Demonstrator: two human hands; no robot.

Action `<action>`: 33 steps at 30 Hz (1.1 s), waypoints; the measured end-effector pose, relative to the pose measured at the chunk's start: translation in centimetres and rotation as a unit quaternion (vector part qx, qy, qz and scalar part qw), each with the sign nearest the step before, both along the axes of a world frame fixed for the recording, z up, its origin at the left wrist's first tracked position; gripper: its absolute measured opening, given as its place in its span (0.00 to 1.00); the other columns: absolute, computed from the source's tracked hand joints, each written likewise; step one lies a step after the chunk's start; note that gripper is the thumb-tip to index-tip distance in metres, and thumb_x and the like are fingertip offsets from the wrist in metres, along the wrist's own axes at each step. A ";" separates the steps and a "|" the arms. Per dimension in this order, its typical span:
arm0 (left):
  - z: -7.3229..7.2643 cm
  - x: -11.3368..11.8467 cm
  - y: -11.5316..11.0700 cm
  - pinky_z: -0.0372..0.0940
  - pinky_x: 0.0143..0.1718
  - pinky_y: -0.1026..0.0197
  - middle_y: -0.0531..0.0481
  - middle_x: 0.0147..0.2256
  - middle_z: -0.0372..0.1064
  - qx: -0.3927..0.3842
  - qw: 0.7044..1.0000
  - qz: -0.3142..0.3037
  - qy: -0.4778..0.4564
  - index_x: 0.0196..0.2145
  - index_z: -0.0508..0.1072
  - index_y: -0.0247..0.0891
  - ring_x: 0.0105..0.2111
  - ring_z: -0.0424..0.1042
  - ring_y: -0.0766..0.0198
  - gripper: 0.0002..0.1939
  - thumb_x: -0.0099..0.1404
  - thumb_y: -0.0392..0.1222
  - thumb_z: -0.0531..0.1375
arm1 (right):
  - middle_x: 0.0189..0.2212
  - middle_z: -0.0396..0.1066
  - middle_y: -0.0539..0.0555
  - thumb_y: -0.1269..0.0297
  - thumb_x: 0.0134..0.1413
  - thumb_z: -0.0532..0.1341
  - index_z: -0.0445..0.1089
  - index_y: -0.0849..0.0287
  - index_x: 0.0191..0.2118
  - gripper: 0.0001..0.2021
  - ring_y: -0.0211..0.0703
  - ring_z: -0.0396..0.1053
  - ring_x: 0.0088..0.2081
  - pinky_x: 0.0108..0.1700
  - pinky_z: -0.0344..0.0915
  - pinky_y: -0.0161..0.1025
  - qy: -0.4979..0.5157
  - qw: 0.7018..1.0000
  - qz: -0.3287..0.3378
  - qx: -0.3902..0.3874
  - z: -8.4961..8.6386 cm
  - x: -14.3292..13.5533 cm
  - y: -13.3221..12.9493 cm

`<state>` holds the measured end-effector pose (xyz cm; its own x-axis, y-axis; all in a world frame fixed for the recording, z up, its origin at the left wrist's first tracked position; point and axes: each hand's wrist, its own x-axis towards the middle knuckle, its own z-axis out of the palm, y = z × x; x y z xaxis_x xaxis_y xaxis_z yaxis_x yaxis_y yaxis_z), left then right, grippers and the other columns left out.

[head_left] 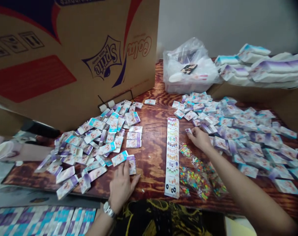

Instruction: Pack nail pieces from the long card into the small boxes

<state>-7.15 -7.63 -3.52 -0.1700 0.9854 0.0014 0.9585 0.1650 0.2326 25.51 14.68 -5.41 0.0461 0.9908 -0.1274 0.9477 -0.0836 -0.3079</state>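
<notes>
My left hand [120,185], with a watch on its wrist, reaches flat to the left pile of small printed cardboard boxes [99,137]. Its fingers are stretched and its thumb is spread. The fingertips touch a small purple-and-white box [131,164] at the pile's near right edge. On the other side, my right hand [200,139] is closed around a small box [188,131], of which only a white and purple end shows. Between the hands lies a long strip of printed sticker sheets [172,157]. Clear packets of colourful candy [195,177] lie just right of it.
A large cardboard carton [89,65] stands behind the left pile. A bigger heap of boxes [247,134] covers the table's right. Behind are a plastic-lined tub [188,85] and stacked soft packages [274,70]. Packed rows of boxes [40,221] sit below the table's left edge.
</notes>
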 end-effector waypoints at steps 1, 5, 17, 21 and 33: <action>-0.4 0.4 0.2 0.65 0.36 0.59 0.37 0.48 0.64 0.006 1.000 -0.006 0.016 0.57 0.58 0.33 0.45 0.65 0.50 0.31 0.61 0.54 0.55 | 0.27 0.71 0.53 0.55 0.52 0.57 0.65 0.57 0.37 0.11 0.46 0.68 0.29 0.27 0.51 0.35 0.000 1.000 0.000 0.014 0.5 0.0 -0.4; -1.1 1.2 1.1 0.64 0.42 0.53 0.39 0.46 0.67 0.019 0.997 -0.014 -0.068 0.54 0.63 0.34 0.45 0.65 0.51 0.23 0.64 0.48 0.53 | 0.32 0.73 0.53 0.56 0.51 0.59 0.63 0.57 0.46 0.17 0.47 0.71 0.32 0.30 0.58 0.36 0.047 0.993 0.024 0.101 3.1 -0.4 -2.2; 4.6 3.7 5.3 0.58 0.16 0.71 0.36 0.29 0.73 -0.225 0.470 0.228 -0.823 0.44 0.67 0.29 0.16 0.65 0.71 0.18 0.67 0.46 0.48 | 0.33 0.72 0.54 0.70 0.59 0.53 0.70 0.55 0.43 0.11 0.41 0.67 0.33 0.34 0.64 0.38 0.153 0.854 0.414 0.275 7.9 -8.6 -10.3; 4.6 4.2 5.4 0.57 0.14 0.73 0.37 0.27 0.74 -0.260 0.431 0.231 -0.832 0.43 0.67 0.30 0.15 0.65 0.71 0.18 0.68 0.47 0.47 | 0.34 0.73 0.53 0.70 0.60 0.54 0.68 0.52 0.46 0.12 0.40 0.67 0.33 0.33 0.63 0.37 0.043 0.814 0.505 0.286 7.6 -8.3 -10.2; 4.5 5.3 6.0 0.57 0.11 0.71 0.49 0.22 0.68 -0.151 0.563 0.151 -0.798 0.35 0.69 0.31 0.14 0.63 0.71 0.17 0.61 0.51 0.57 | 0.39 0.70 0.56 0.73 0.57 0.53 0.67 0.57 0.47 0.13 0.42 0.68 0.41 0.41 0.68 0.40 0.282 0.846 0.432 0.133 9.3 -9.4 -11.2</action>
<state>-1.86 -1.64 0.99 0.1233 0.8258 -0.5503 -0.5143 0.5274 0.6762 16.13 3.45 3.86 -0.7044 0.6197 0.3461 0.3151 0.7099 -0.6298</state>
